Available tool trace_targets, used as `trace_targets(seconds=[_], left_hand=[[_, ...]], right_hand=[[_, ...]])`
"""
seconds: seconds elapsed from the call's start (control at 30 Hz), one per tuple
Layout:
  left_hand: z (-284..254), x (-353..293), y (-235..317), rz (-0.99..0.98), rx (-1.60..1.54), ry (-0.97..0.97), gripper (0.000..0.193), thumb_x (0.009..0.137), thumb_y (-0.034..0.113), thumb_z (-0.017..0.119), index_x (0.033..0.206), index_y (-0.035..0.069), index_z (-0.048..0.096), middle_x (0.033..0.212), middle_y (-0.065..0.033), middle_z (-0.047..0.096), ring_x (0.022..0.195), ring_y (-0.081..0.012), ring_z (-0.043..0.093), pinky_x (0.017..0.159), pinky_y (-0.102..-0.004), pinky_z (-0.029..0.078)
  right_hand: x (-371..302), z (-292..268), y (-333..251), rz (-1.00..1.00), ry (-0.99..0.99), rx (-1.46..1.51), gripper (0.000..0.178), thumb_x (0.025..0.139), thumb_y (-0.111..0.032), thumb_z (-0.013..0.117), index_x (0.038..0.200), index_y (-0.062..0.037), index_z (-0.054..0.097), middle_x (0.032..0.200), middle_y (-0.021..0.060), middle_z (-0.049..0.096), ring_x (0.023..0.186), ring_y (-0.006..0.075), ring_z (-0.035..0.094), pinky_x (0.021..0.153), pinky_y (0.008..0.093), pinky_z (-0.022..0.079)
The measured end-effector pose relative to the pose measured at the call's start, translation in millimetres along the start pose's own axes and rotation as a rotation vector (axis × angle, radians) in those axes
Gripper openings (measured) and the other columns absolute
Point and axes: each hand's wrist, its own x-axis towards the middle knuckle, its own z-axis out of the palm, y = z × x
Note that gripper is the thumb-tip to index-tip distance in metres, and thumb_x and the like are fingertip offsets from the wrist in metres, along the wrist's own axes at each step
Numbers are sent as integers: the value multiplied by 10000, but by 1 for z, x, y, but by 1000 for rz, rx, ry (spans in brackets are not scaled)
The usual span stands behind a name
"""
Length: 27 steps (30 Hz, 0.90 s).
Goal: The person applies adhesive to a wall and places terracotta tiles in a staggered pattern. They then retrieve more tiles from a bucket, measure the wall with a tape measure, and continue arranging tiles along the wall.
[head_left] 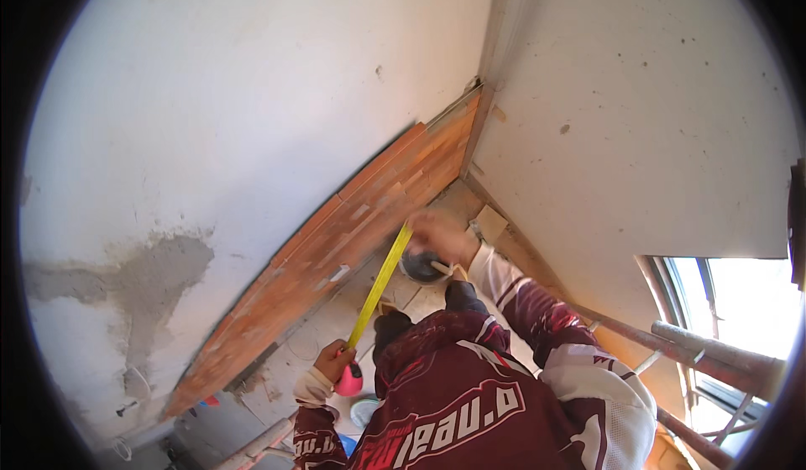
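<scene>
My left hand [330, 361] is closed around the pink case of a tape measure [349, 379], low in the view and left of my body. From it the yellow blade [382, 285] runs up at a slant to my right hand [443, 236]. The right hand is blurred, with its fingers closed at the blade's far end. That end lies close to a strip of reddish-brown brick-like cladding [336, 226] on the lower wall. Below the right hand sits a dark round bucket [420, 267] with a light handle across it, partly hidden by the hand.
A white wall [252, 92] with a grey patch meets another wall [621, 134] at the corner. Scaffold or ladder rails [714, 357] stand at right, before a bright window [747, 302]. Another rail [260, 445] is at lower left. A flat tan piece [489, 223] lies near the corner.
</scene>
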Motion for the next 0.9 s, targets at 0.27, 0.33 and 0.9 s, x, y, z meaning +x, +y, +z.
trace_targets(seconds=[0.27,0.33,0.9], left_hand=[[-100,4,20,-47,109,5,231,942,179,537,981,-9,665,800,-78,677,722,-159,640,694,-299,516],[-122,17,14,91,198,36,258,941,206,536,965,-12,671,796,-85,676,721,-175,641,683,-318,512],[-118,121,145,268,828,426,329,912,297,498,921,22,679,852,-246,663,828,-411,654,749,-464,506]], right_hand=[[65,-68,-120,-409,394,44,156,958,-181,551,904,-46,609,817,46,659,645,109,607,530,242,474],[64,-50,-133,-474,383,149,178,965,-206,551,929,-46,618,822,31,660,667,113,606,572,249,485],[111,18,-92,-435,351,-72,246,964,-167,536,1125,0,617,1040,97,671,886,188,660,799,319,537]])
